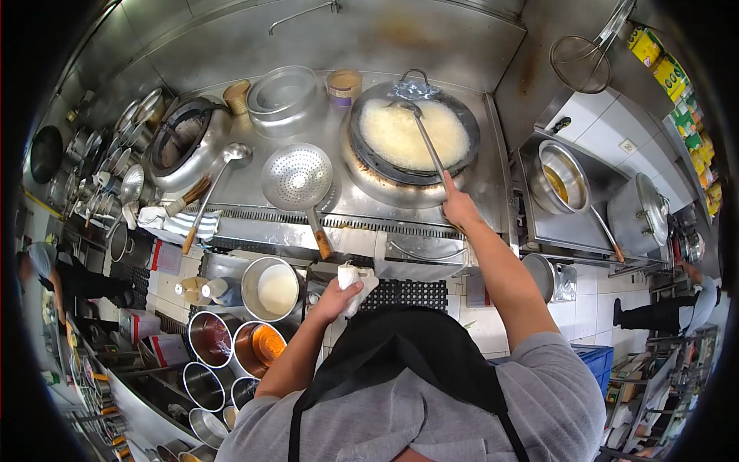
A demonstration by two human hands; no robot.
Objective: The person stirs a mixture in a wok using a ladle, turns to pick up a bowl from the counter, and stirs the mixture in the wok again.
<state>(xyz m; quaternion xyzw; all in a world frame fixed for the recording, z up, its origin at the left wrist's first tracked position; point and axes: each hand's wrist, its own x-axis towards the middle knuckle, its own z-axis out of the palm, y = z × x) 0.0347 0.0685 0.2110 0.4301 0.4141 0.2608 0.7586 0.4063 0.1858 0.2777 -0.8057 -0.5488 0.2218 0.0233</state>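
My right hand (459, 209) is closed around the handle end of a long metal ladle (428, 140). The ladle slants down into a large wok (468, 117), its bowl at the far side of the pale yellow, frothy liquid (392, 138). That wok sits on the right burner. Near the stove's front edge, my left hand (331, 302) grips a folded white cloth (356, 285). Just beyond it, a perforated skimmer (297, 175) lies on the stove top with its wooden handle pointing towards me.
Left on the stove are another burner (175, 146), a second ladle (235, 152) and stacked metal pots (283, 92). Sauce pots (209, 339) stand below left. A metal bowl (559, 175) and lidded pot (640, 212) are at right. Two people work at the sides.
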